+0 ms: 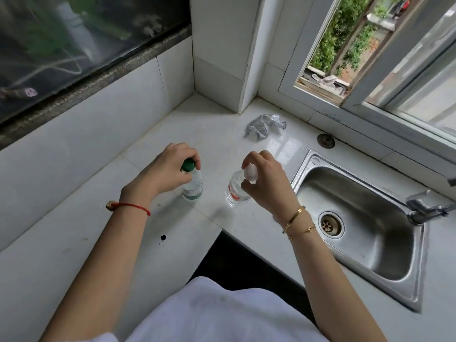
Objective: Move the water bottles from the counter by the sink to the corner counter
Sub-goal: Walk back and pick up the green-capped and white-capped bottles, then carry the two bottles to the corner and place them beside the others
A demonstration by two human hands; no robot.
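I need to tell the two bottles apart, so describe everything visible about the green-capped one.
The green-capped bottle is small, clear plastic, with a green band near its base. It stands about upright on the white counter, left of the white-capped bottle. The left hand grips its cap from above.

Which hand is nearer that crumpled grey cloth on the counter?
Right. The right hand, gripping the white-capped bottle, is just below the cloth; the left hand, on the green-capped bottle, sits farther off.

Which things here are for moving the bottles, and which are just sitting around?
For the job: green-capped bottle in the left hand; white-capped bottle in the right hand.
Just there: grey cloth, sink, tap.
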